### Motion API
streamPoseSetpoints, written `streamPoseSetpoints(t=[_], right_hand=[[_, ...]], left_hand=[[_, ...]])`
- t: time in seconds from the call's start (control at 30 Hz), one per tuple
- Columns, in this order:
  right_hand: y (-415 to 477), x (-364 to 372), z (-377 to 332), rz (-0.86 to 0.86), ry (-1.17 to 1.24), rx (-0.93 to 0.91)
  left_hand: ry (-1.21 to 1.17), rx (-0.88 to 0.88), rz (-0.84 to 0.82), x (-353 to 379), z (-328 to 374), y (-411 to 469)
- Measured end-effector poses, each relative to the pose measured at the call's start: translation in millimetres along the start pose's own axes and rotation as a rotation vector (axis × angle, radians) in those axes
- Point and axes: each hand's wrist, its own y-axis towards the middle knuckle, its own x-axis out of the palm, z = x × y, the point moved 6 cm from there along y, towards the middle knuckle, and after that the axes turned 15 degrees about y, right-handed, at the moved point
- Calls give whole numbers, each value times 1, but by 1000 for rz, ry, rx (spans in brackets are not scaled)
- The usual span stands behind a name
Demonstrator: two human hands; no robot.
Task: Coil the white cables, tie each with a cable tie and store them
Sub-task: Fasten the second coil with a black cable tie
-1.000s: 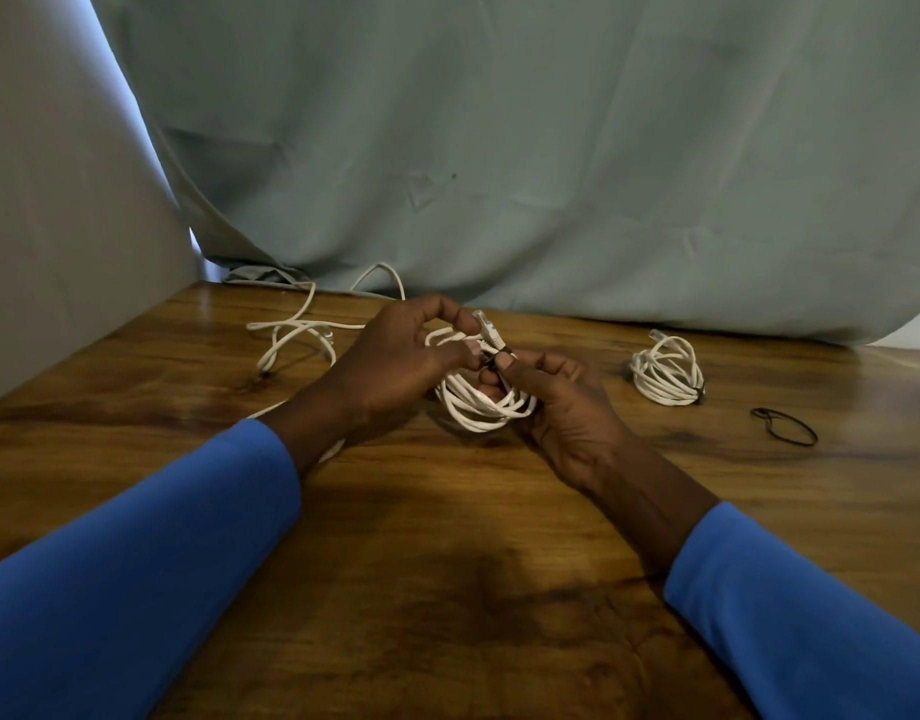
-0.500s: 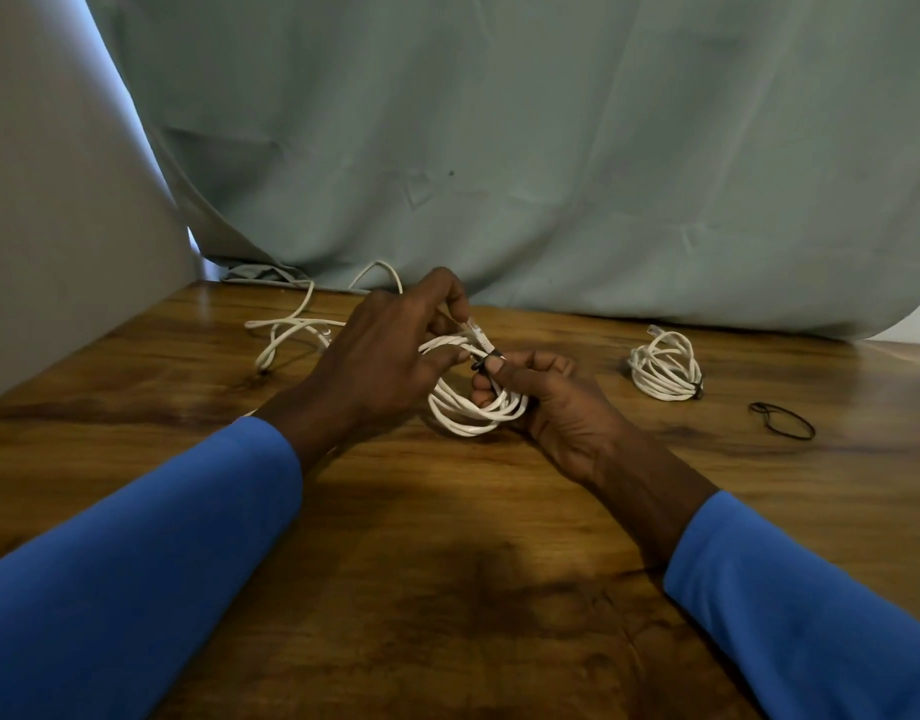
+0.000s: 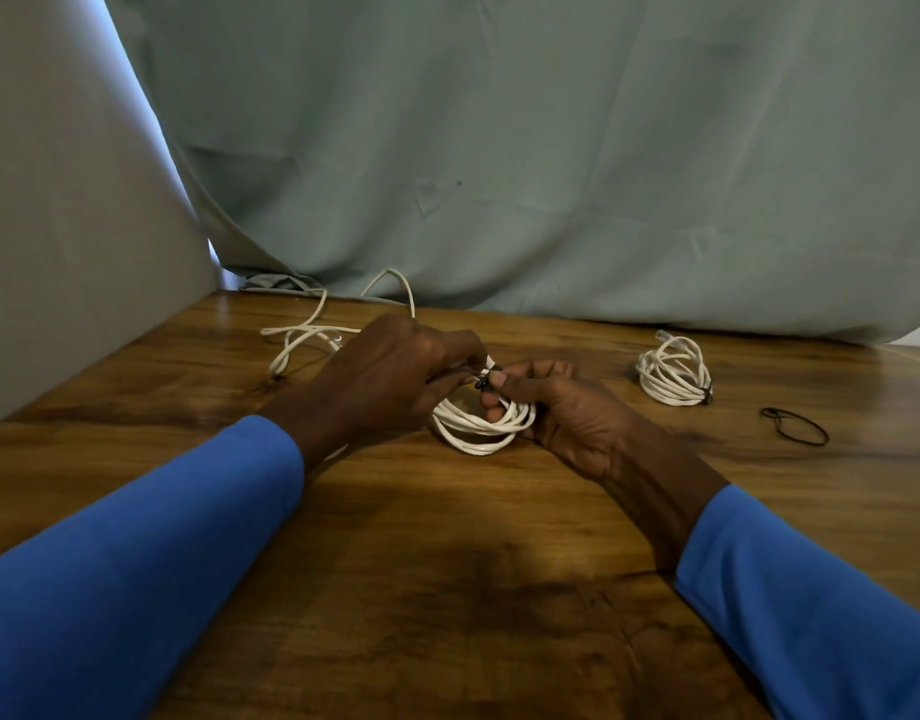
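Head view showed my left hand point(image 3: 390, 379) and right hand point(image 3: 567, 413) both pinching a thin black cable tie point(image 3: 483, 380) around the coiled white cable point(image 3: 481, 426), on the wooden table point(image 3: 499, 589) left of the tied white coil point(image 3: 673, 374). I judged tying was underway; next I needed to cinch it snug.

wooden table point(image 3: 447, 589): right of the held coil point(image 3: 478, 426) lie a tied coil point(image 3: 673, 374) and black tie point(image 3: 795, 426); left, a loose cable point(image 3: 312, 332).

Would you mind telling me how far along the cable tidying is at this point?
Done: one tied coil lies at the right. In hand: the left hand and right hand work a black tie onto a second coil. Left: the loose cable behind, a spare tie, and storing.
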Motion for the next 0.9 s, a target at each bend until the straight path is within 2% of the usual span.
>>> streamPoseSetpoints(t=[0.1,0.2,0.3,0.5,0.9], right_hand=[[1,-1,-1,-11,-36,20],[3,1,0,-38,-119,55],[6,1,1,-35,-178,61],[12,3,4,-28,-349,28],[14,0,2,-28,-293,125]], left_hand=[[34,59,17,1,3,-3],[175,176,63,2,8,-11],[297,256,29,6,12,-14],[316,288,-119,18,12,-14],[319,384,-58,20,16,-18]])
